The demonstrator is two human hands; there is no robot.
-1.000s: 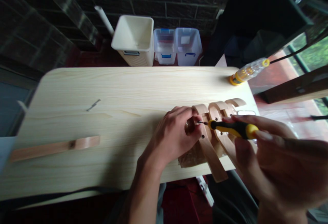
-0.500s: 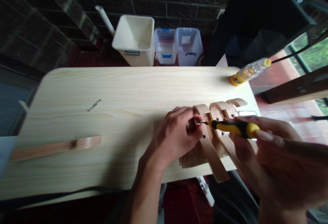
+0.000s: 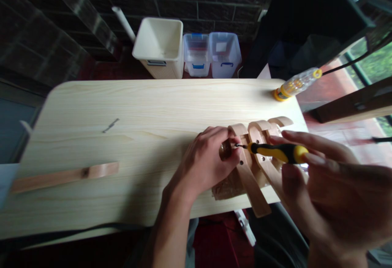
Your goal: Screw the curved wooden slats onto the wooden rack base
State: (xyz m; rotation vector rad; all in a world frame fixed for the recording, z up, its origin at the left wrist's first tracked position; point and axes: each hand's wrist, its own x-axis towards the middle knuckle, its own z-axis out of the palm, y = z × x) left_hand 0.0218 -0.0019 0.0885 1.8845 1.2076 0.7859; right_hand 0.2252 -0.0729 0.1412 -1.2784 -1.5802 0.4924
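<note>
A black and yellow screwdriver (image 3: 275,152) lies nearly level, its tip against a small screw at my left fingertips. Around a curved end of the wooden pieces, my left hand (image 3: 211,153) is closed, thumb and finger pinched by the screw. My right hand (image 3: 330,178) is at the handle: one fingertip presses its butt end, the thumb is below and another finger reaches above. Several curved wooden pieces (image 3: 252,190) with dark holes stand side by side on a brown wrapped block (image 3: 225,189). Part of them is hidden behind my hands.
A loose wooden strip (image 3: 101,170) and some small dark metal pieces (image 3: 110,126) lie on the left of the table (image 3: 153,100). A clear and yellow screwdriver (image 3: 297,84) rests at the back right corner. Beyond the table stand a cream bin (image 3: 159,41) and two clear boxes.
My right hand's fingers have opened a little around the handle, the upper finger lifting off and the thumb shifting. My left hand stays at the screw. The whole view has shifted slightly.
</note>
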